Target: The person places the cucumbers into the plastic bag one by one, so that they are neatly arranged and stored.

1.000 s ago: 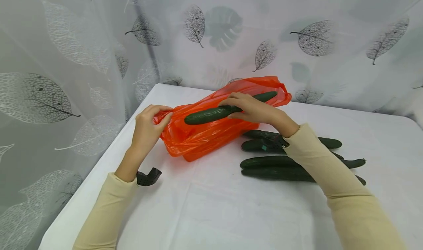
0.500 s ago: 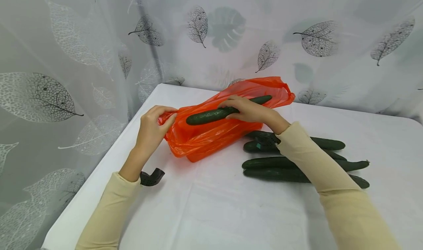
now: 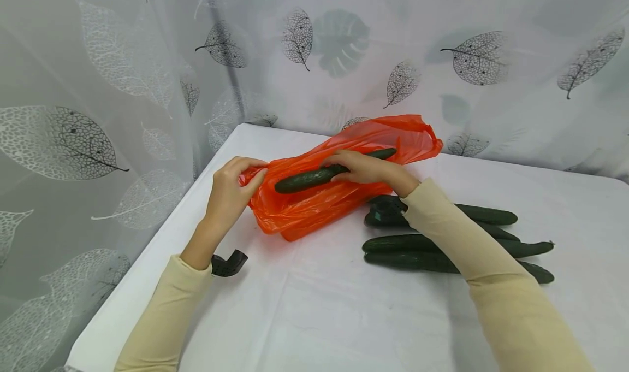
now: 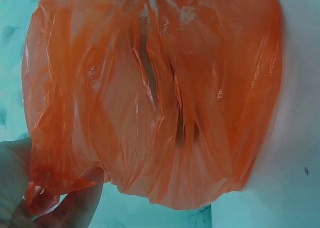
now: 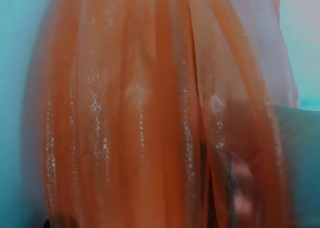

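Note:
A thin orange-red plastic bag (image 3: 290,219) lies across the far part of the white table. My left hand (image 3: 228,189) pinches the bag's left edge between thumb and fingers; the gathered plastic shows in the left wrist view beside the fingers (image 4: 82,200). In my right hand (image 3: 366,167) is a long dark green cucumber (image 3: 300,182), gripped near its middle. It slants within the outline of the bag in the head view, low among the folds. Orange plastic (image 5: 125,118) fills most of the right wrist view and veils the fingers there.
Several more cucumbers (image 3: 413,260) lie on the white table (image 3: 344,317) right of the bag, partly hidden under the right forearm. A leaf-patterned curtain (image 3: 344,44) hangs behind and to the left. A black wrist camera (image 3: 230,263) sits at the left wrist.
My right hand has lowered the cucumber, so it sits deeper among the bag's folds. My left hand keeps its pinch on the bag. The head view has shifted slightly.

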The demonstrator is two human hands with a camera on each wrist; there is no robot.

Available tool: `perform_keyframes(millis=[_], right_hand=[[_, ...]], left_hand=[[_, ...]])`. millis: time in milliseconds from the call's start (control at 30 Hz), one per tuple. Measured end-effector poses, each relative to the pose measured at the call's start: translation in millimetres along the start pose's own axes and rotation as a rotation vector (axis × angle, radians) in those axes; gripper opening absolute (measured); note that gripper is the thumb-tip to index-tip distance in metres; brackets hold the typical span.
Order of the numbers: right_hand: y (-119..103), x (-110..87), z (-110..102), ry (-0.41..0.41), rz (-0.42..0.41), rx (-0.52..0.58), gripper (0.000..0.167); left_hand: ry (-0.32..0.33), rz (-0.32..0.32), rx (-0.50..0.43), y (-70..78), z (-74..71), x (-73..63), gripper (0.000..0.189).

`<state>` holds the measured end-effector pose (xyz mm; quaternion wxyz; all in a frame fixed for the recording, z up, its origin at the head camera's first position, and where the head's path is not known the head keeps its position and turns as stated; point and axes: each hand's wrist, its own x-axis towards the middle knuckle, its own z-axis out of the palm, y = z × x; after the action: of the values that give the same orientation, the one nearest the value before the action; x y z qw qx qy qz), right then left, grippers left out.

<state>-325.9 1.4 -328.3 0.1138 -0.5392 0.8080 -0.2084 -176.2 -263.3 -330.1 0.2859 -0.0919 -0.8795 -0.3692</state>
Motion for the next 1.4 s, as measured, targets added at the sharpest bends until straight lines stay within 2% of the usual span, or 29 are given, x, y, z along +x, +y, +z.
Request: perform_keyframes(millis=[300, 967, 1100, 1400], right_hand=[[5, 6.1, 5, -0.078, 0.054, 0.044, 0.040], [7, 17.0, 15, -0.213, 0.103, 0.006, 0.039], [9, 17.1, 17, -0.217, 0.108, 0.011, 0.039], [8, 16.2, 18, -0.162, 0.097, 0.037, 0.038]], left_hand=[[0.004, 0.004, 0.005, 2.2, 0.4, 0.1, 0.015], [-0.001, -0.015, 0.001, 0.9, -0.5, -0.2, 0.016], [-0.001, -0.017, 0.008, 2.5, -1.5, -0.7, 0.016], [-0.004, -0.026, 0.007, 2.4, -2.0, -1.0, 0.016]])
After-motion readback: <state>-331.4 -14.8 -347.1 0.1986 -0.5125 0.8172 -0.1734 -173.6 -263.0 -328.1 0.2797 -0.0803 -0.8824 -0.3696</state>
